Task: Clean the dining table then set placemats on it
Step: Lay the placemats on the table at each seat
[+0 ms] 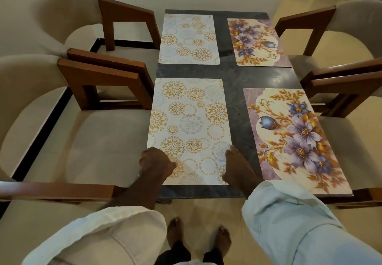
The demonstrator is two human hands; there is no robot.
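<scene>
Table (233, 74): dark marbled top, four mats laid flat in two rows, none touching another
Near-left placemat (190, 120): white with gold circles, at the near edge of the table, both hands on it
Far-left placemat (189, 39): same pattern, well apart from the hands
Near-right floral placemat (295, 138): purple flowers, just beside the right hand
Far-right floral placemat (258, 43): at the far right corner
Left hand (156, 162): grip closed, fingers curled over the near-left placemat's left edge, thumb on top
Right hand (237, 167): grip slack, fingers straight along the same mat's right edge, holding nothing
Chairs (99, 146): beige seats, wooden arms, two each side of the table
</scene>
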